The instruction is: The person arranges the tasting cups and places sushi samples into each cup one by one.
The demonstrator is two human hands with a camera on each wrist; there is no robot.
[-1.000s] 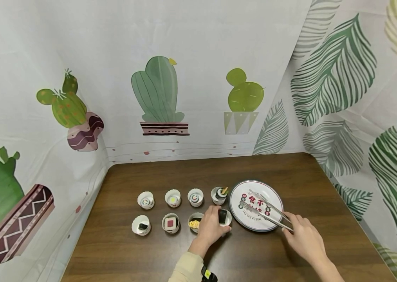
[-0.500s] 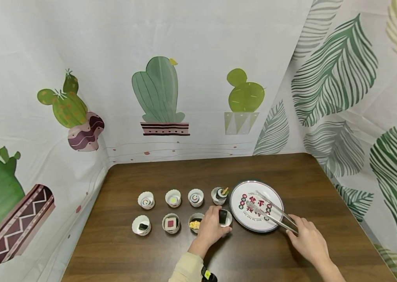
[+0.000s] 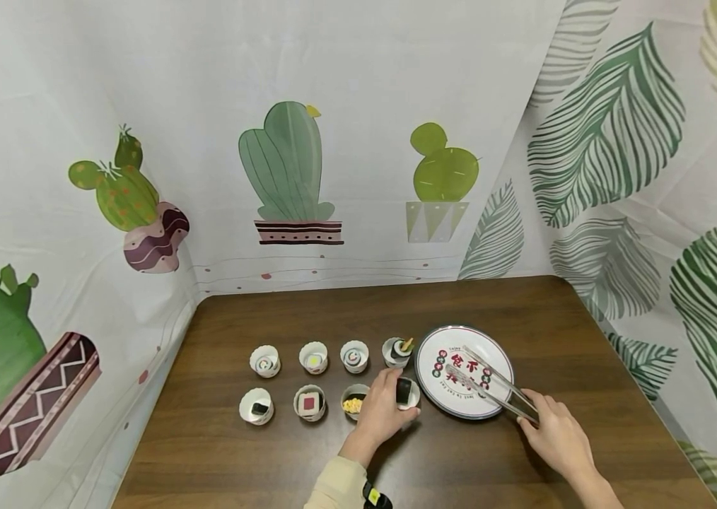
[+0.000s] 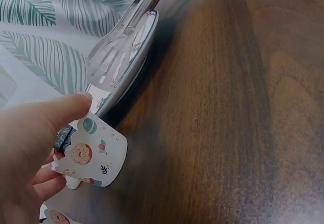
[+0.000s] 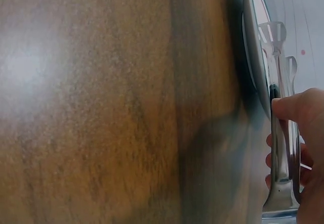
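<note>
My left hand (image 3: 382, 410) grips a small scalloped paper cup (image 4: 98, 150) printed with donuts, thumb on one side and fingers on the other. Inside the cup is a sushi piece (image 3: 404, 390) with a dark nori wrap; the hand hides part of it. In my right hand (image 3: 558, 438) are metal tongs (image 5: 281, 158), held with the thumb on one arm and fingers around the other. The tongs' two slotted ends are spread apart over a round white plate (image 3: 473, 336) with red lettering and a dark rim. Nothing is between them. Whether they touch the plate I cannot tell.
More paper cups with sushi stand in two rows to the left, such as one with yellow topping (image 3: 352, 404), one with a red-centred square (image 3: 310, 404) and one (image 3: 396, 351) behind my left hand. Printed cloth (image 3: 365, 261) hangs behind the wooden table (image 3: 218, 452).
Over the first half second the tongs and right hand shifted slightly right across the plate; since then they have stayed almost still. The left hand keeps its hold on the cup.
</note>
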